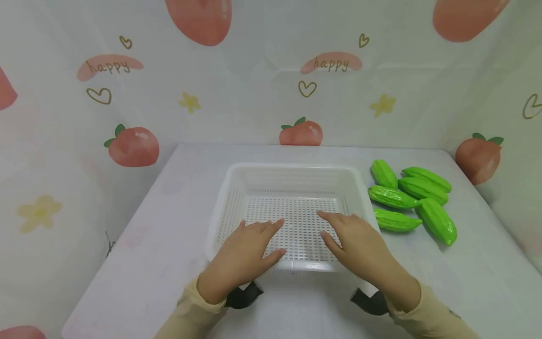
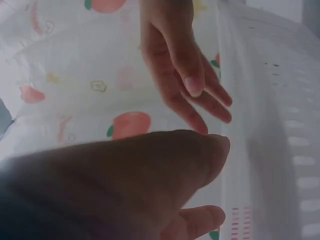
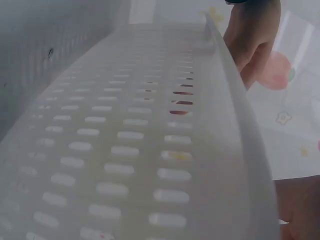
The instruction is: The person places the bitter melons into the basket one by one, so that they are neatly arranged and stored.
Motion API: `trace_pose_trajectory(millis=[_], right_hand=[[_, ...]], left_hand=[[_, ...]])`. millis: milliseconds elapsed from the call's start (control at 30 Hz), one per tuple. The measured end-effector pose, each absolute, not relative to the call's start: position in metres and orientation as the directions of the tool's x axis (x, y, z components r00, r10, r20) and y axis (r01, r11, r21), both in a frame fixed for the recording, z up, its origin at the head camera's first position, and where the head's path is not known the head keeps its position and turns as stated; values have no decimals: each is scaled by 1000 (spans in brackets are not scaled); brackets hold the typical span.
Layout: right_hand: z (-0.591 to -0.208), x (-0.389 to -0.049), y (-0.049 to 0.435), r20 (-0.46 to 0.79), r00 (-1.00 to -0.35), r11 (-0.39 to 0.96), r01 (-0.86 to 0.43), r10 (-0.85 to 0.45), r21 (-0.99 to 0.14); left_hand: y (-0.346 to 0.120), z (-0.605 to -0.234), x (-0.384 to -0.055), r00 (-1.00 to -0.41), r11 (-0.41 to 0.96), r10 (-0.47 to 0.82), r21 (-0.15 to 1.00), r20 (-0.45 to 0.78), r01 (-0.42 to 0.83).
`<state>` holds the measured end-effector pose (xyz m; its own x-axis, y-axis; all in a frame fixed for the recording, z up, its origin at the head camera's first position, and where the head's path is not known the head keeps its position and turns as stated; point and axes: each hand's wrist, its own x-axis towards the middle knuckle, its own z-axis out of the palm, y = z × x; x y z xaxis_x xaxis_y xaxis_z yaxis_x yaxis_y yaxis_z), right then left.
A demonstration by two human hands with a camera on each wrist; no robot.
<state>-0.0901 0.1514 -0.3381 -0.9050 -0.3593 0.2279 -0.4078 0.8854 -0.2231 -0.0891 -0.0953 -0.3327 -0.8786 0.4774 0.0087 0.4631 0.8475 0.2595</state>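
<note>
My left grip (image 1: 250,249) and right grip (image 1: 357,240), empty, fingers extended, hover over the white basket (image 1: 313,266); even pressure should steady it.

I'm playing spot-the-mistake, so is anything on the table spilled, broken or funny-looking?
Nothing stands out. The white rectangular plastic basket sits upright with no visible cracks. Six long, ridged, glossy green vegetable-like pieces lie loosely bunched to its right on the pale flat tabletop. No spill shows.
</note>
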Motion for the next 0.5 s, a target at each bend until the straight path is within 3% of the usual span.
trace_pose_trajectory(millis=[333, 500], right_hand=[[-320, -77, 177, 273, -922, 886, -354, -276, -300], [-308, -72, 193, 290, -931, 880, -320, -223, -350]], left_hand=[[-124, -313, -76, -935, 868, 348, 356, 59, 346], [-146, -302, -73, -947, 848, 288, 423, 140, 320]])
